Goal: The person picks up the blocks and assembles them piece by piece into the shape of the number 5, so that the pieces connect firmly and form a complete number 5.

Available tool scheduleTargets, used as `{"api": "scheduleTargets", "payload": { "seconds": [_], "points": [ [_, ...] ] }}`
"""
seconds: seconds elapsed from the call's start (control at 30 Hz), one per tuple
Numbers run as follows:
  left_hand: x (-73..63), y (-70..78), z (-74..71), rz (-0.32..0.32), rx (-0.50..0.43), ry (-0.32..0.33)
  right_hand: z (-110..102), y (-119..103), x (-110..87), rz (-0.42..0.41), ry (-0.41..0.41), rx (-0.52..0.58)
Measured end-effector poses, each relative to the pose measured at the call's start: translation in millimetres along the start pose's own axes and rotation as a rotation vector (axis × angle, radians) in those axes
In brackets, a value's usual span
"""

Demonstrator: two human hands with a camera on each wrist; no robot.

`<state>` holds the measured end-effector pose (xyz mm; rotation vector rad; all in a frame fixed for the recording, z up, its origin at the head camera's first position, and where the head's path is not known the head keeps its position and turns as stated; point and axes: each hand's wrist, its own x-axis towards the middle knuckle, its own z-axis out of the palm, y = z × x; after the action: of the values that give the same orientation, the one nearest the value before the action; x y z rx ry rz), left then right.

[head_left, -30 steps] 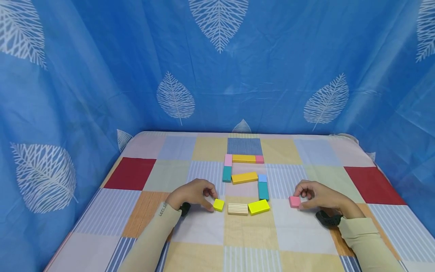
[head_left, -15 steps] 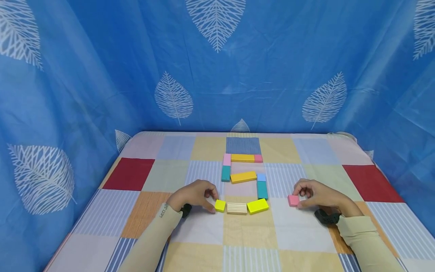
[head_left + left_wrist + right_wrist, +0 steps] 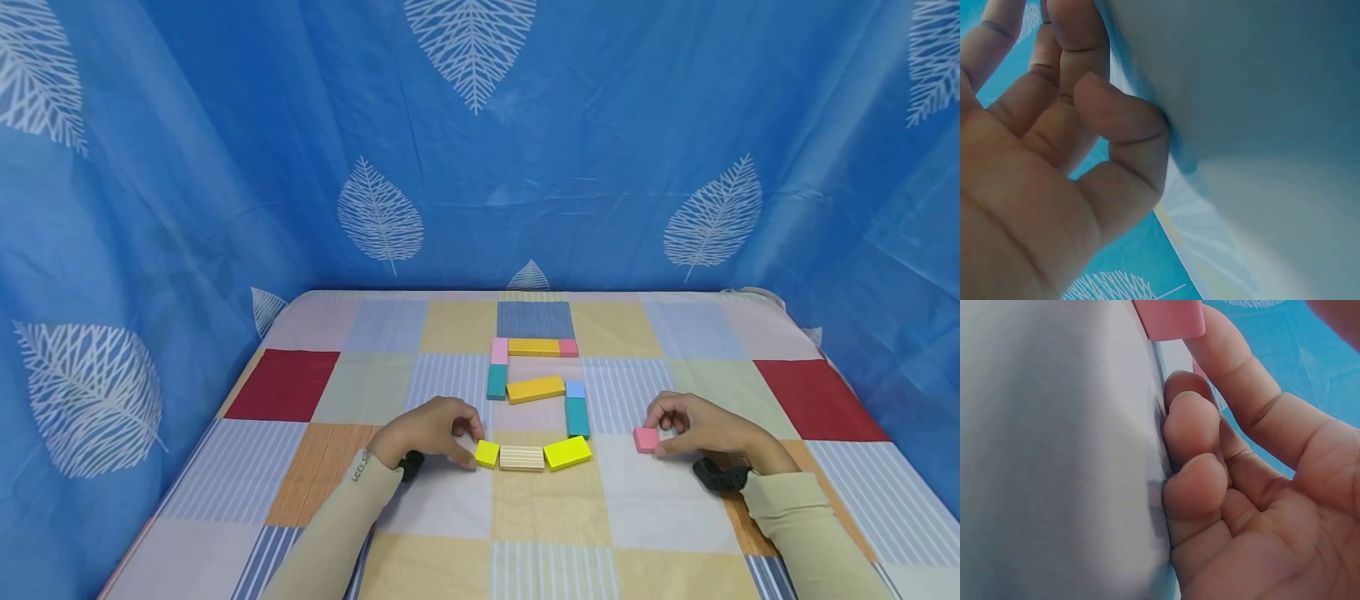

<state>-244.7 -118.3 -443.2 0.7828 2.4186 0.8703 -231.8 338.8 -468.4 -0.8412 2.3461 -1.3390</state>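
Observation:
My left hand [image 3: 435, 429] holds a small yellow block [image 3: 487, 454] by its left side with thumb and forefinger. That block lies against a ribbed, wood-coloured block [image 3: 522, 458]. In the left wrist view my left hand [image 3: 1041, 169] shows bent fingers, and the yellow block is out of sight. Over to the right, my right hand [image 3: 701, 429] pinches a small pink block [image 3: 646, 440] on the cloth. From the right wrist view, a finger of my right hand [image 3: 1272, 481] touches that pink block [image 3: 1172, 317], while its other fingers curl on the cloth.
Flat blocks form an outline like a 5: orange [image 3: 534, 347], light pink [image 3: 499, 351], teal [image 3: 497, 382], a slanted orange one [image 3: 536, 389], blue [image 3: 574, 389], teal [image 3: 577, 417] and bright yellow [image 3: 567, 453]. A patchwork cloth [image 3: 555, 517] covers the table; blue curtains [image 3: 480, 208] surround it.
My left hand has slid the small yellow block rightward, and its gap to the ribbed block has closed. My right hand stays with the pink block. The head view has shifted slightly.

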Motion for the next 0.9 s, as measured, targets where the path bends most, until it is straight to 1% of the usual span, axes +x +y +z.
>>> {"api": "scheduleTargets", "payload": {
  "seconds": [0.37,0.6,0.7,0.77,0.9],
  "points": [
    [1.8,-1.0,1.7,-0.008,0.002,0.006,-0.2,0.4,0.0,-0.011,0.018,-0.005],
    [-0.8,-0.7,0.7,-0.001,-0.015,0.008,-2.0,1.1,-0.6,-0.032,0.049,-0.008],
    [-1.1,-0.5,1.2,-0.007,-0.018,0.011,-1.8,0.2,-0.3,-0.038,0.068,-0.025],
    [-1.2,0.4,1.5,-0.025,-0.027,0.01,-1.2,-1.1,0.3,-0.039,0.079,-0.046],
    [-2.2,2.1,1.6,-0.029,-0.037,0.007,0.5,-5.5,1.7,-0.014,0.095,-0.08]
  ]
}}
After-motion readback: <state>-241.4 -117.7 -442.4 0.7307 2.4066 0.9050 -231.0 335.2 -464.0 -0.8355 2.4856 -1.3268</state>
